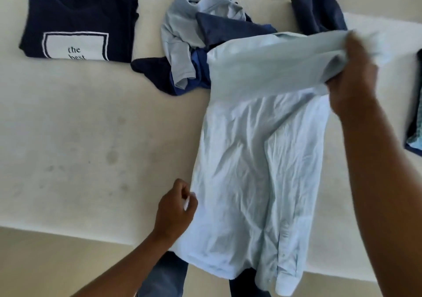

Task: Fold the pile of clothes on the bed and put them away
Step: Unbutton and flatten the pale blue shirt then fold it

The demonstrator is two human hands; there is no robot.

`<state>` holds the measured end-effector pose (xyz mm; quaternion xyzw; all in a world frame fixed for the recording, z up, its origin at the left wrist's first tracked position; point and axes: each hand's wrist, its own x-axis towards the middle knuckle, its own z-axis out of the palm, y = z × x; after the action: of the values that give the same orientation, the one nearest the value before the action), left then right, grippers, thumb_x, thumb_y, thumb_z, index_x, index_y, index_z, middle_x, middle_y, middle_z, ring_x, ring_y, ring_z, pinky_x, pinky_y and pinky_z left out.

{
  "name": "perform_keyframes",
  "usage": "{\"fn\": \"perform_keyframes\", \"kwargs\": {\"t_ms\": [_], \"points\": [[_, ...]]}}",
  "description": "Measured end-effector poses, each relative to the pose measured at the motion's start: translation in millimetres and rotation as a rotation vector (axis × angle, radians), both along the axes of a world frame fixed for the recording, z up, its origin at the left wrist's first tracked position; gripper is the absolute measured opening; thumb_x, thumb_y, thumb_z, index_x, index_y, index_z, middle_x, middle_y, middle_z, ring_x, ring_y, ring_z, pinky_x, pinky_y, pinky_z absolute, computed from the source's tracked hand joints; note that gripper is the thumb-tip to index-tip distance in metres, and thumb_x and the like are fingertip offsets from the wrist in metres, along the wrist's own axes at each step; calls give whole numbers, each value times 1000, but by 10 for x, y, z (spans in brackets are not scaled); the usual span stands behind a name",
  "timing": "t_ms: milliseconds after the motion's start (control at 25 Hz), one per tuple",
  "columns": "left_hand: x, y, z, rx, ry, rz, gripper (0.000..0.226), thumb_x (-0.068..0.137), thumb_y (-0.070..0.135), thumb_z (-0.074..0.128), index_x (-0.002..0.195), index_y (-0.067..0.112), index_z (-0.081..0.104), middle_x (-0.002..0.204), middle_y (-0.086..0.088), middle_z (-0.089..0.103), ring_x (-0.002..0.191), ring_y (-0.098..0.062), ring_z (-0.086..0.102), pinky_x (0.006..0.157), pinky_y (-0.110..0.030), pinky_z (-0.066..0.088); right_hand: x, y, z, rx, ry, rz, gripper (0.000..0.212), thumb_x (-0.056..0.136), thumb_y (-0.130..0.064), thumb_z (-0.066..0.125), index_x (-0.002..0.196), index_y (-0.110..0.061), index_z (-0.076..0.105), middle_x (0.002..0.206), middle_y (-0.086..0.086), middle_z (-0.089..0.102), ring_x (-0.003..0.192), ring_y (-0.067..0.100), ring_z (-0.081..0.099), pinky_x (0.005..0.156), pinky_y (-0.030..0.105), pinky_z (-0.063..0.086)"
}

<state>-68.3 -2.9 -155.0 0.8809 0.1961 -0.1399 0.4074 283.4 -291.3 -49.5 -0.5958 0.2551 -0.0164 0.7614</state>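
Note:
A light blue long-sleeved shirt (255, 159) lies lengthwise on the white bed (91, 136), its lower end hanging over the near edge. My right hand (351, 72) grips a sleeve of it, lifted and stretched across the shirt's upper part. My left hand (177, 207) pinches the shirt's left edge near the bed's front. Behind the shirt sits a crumpled pile (194, 41) of pale blue and dark blue clothes. A folded navy T-shirt (77, 22) with a white printed box lies at the far left.
A dark blue garment (317, 9) lies at the back right. A folded dark patterned item (416, 104) sits at the right edge of view. The bed's near edge runs across the bottom, with beige floor and my legs below it.

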Motion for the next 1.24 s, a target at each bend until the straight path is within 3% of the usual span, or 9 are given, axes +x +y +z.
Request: {"fn": "perform_keyframes", "kwargs": {"t_ms": [80, 240, 360, 440, 560, 720, 880, 1040, 1240], "points": [[-199, -221, 44, 38, 91, -125, 50, 87, 52, 70, 122, 27, 44, 97, 13, 65, 79, -7, 65, 70, -25, 54, -11, -422, 75, 23, -18, -66, 49, 100, -56, 56, 133, -20, 62, 128, 4, 73, 115, 22, 72, 97, 45, 59], [-374, -468, -80, 113, 205, -106, 75, 86, 43, 75, 143, 33, 27, 115, 0, 68, 100, -25, 70, 81, -37, 56, -538, -738, -779, -331, 519, -93, 99, 75, -95, 40, 131, -16, 62, 124, 12, 69, 83, 23, 67, 78, 43, 60], [-339, -487, -153, 327, 205, -46, 91, 80, 45, 81, 152, 19, 31, 129, -8, 58, 112, -31, 61, 85, -47, 54, -1283, -314, -1405, -551, 531, 197, 57, 74, -64, 54, 102, -20, 76, 95, 7, 78, 88, 30, 74, 88, 54, 60], [-299, -419, -189, 453, 240, -29, 91, 74, 48, 83, 146, 14, 38, 123, -11, 56, 107, -33, 59, 79, -47, 53, -1797, 216, -1406, -482, 564, 386, 39, 65, -51, 60, 89, -25, 77, 80, 1, 78, 85, 28, 75, 87, 54, 61], [-281, -312, -297, 506, 188, -108, 55, 74, 36, 81, 115, 12, 54, 102, -8, 56, 88, -32, 60, 67, -42, 52, -2051, 772, -1329, -260, 570, 544, 31, 74, -41, 71, 95, -19, 74, 85, 3, 78, 82, 22, 75, 87, 48, 61], [-304, -146, -346, 208, 131, 74, 19, 86, 24, 71, 95, 18, 55, 88, 4, 56, 81, -21, 60, 68, -34, 47, -1604, 1230, -1482, -134, 537, 468, 39, 82, -33, 83, 111, -17, 63, 92, 8, 76, 75, 17, 73, 70, 36, 60], [-384, -64, -353, 176, 119, 40, 41, 84, 56, 72, 102, 24, 52, 92, 12, 56, 82, -11, 56, 69, -30, 49, -1328, 1594, -1554, -261, 555, 579, 29, 82, -33, 80, 93, -9, 67, 84, 12, 71, 79, 28, 75, 68, 35, 63], [-419, 75, -433, 123, 340, 56, 29, 85, 36, 67, 72, 20, 48, 73, 5, 58, 72, -20, 63, 63, -31, 46, -1303, 1641, -1575, -222, 539, 395, 32, 83, -36, 80, 106, -16, 68, 101, 9, 73, 88, 29, 74, 71, 42, 66], [-781, 278, -264, -193, 278, -10, 30, 91, 42, 69, 101, 20, 51, 81, 11, 64, 70, -7, 63, 60, -22, 48, -1124, 1441, -1513, -280, 405, 175, 23, 95, -30, 69, 84, -12, 63, 85, 9, 69, 84, 29, 75, 63, 36, 63]]}}
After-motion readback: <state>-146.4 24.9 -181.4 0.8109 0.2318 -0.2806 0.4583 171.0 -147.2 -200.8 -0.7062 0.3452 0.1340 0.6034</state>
